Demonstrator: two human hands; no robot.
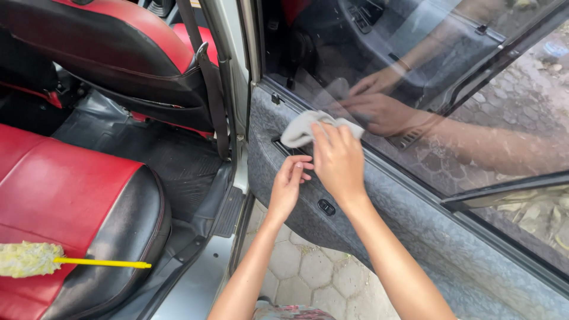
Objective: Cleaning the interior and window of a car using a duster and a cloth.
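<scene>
- Our right hand was closed on a pale cloth, pressing it on the top edge of the grey door panel, just below the window glass.
- Our left hand rested loosely curled against the panel, holding nothing.
- Open paving lay below the door's near edge.
- Far left, a yellow-handled duster lay on the red seat.

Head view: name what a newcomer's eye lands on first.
At centre, the right hand presses a pale cloth against the top of the grey door panel, just under the window glass; the left hand touches the panel beside it. At left, a yellow-handled duster lies on the red-and-black seat.
</scene>
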